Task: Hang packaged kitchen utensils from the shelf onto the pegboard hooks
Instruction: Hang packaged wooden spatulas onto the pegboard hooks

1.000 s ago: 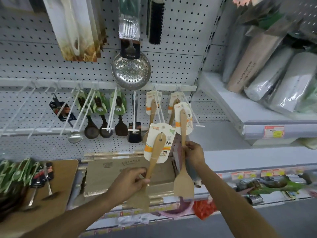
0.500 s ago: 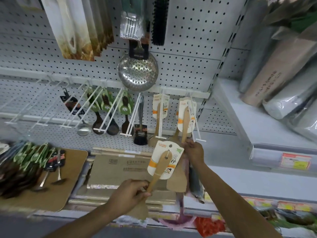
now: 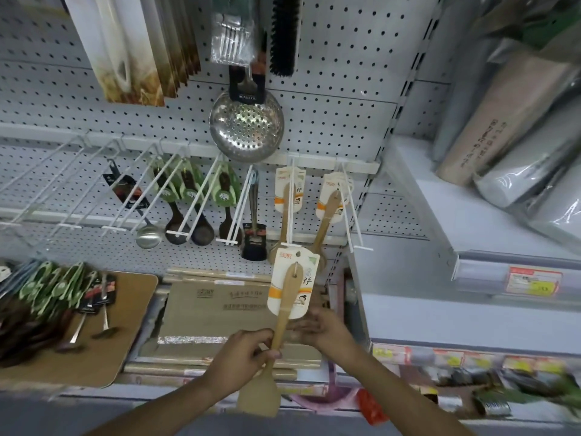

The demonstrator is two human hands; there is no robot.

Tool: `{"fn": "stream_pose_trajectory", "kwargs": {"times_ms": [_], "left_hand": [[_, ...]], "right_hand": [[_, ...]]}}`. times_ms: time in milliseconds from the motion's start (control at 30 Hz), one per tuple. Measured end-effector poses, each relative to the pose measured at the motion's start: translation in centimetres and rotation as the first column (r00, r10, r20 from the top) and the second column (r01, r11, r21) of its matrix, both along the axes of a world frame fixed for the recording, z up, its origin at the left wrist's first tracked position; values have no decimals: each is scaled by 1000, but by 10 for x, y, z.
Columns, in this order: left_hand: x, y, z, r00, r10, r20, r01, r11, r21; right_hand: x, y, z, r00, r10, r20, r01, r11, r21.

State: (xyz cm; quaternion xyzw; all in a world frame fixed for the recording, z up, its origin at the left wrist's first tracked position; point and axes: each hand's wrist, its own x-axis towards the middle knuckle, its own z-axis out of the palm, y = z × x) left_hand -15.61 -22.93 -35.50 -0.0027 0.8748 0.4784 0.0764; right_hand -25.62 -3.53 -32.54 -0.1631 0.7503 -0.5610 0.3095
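Note:
My left hand (image 3: 243,354) grips the handle of a wooden spatula (image 3: 284,313) with a white and orange card on its top end, held upright in front of the lower shelf. My right hand (image 3: 327,333) is just right of that handle, its blurred fingers stretched toward it and closed on nothing. Two more carded wooden spatulas hang on white hooks of the pegboard (image 3: 339,89), one on the right hook (image 3: 330,209) and one left of it (image 3: 284,196).
Dark spoons with green cards (image 3: 191,196), a ladle (image 3: 147,237) and a steel skimmer (image 3: 246,127) hang on the pegboard; several long hooks at the left are bare. Below lie boxed boards (image 3: 220,303) and a pile of packaged utensils (image 3: 47,294). Wrapped rolls (image 3: 518,121) fill the right shelf.
My right hand let go of the second spatula, which now hangs on the right hook, and dropped down beside the spatula in my left hand. The view moved closer to the pegboard.

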Motion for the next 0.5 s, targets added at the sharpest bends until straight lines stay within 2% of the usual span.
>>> {"fn": "stream_pose_trajectory", "kwargs": {"times_ms": [133, 267, 500], "left_hand": [[-1, 1, -5, 1000, 0, -11, 0, 999, 37], [-2, -4, -9, 1000, -2, -12, 3, 999, 48], [-4, -8, -11, 1000, 26, -11, -25, 997, 69]], "right_hand": [[20, -16, 6, 990, -143, 8, 142, 976, -166], [28, -32, 11, 953, -300, 38, 302, 942, -148], [31, -41, 10, 938, -345, 46, 347, 922, -171]]}}
